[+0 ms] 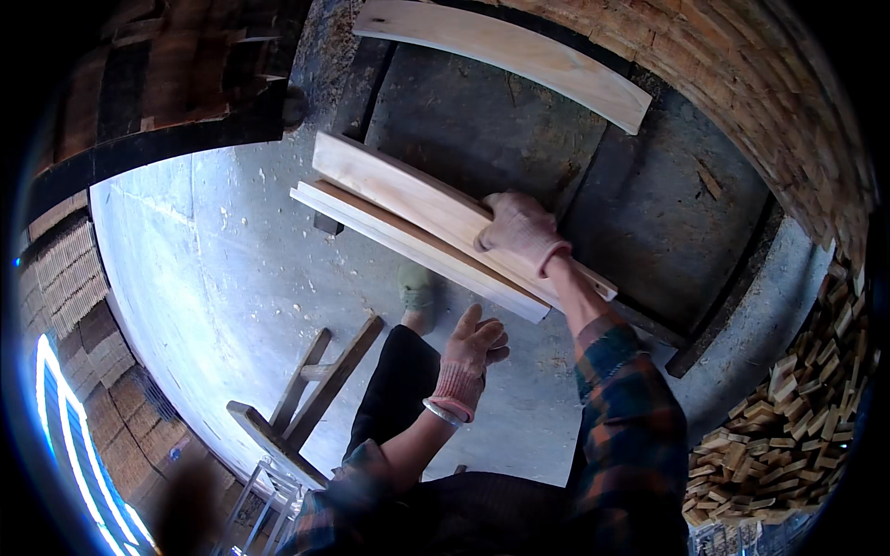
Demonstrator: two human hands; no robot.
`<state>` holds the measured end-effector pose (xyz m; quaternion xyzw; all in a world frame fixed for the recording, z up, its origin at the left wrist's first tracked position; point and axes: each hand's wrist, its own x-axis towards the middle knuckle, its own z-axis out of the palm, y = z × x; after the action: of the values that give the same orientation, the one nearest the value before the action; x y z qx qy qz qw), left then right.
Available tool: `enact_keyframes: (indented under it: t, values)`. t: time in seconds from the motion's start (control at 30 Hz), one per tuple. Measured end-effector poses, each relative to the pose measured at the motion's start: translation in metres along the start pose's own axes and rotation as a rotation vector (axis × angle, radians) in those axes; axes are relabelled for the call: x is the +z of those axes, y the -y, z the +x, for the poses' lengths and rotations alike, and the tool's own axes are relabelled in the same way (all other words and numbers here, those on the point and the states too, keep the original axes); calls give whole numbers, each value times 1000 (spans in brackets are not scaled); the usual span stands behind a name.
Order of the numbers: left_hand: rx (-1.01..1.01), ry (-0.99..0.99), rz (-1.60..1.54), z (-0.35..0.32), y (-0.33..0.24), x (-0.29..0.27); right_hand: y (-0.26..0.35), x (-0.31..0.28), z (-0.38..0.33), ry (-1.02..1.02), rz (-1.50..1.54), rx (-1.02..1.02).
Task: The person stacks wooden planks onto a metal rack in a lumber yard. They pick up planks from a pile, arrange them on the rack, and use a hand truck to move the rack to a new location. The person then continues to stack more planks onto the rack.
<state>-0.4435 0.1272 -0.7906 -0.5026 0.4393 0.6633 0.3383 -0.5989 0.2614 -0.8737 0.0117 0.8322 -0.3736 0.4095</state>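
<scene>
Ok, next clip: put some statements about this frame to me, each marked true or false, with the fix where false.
1. The left hand and the right hand both wear gloves. True.
2. The right hand is on a board. True.
3. The left hand holds that board as well. False: it is empty, apart from the board.
4. The far plank touches the right hand. False: it lies apart from both hands.
5. The shoe is bright red. False: it is green.
6. The wood pile is at the lower right of the picture. True.
</scene>
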Motion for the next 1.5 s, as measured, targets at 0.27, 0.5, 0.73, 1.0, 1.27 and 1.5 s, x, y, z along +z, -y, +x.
enact_keyframes:
  t: [0.27, 0.5, 0.73, 1.0, 1.27, 1.5]
  values:
    - [33, 423, -252, -6, 43, -6, -88, 52, -115, 198, 927, 97]
    - [30, 160, 150, -8, 21, 18, -74, 69, -108, -27, 555, 163]
    - [267, 36, 769, -23, 38, 19, -55, 81, -128, -215, 966, 304]
    - [296, 130, 862, -19, 94, 12, -65, 72, -174, -239, 954, 103]
    - [233, 141, 857, -39, 106, 46, -89, 58, -176, -181, 938, -94]
    - [144, 400, 930, 11, 128, 43, -98, -31, -174, -313, 661, 89]
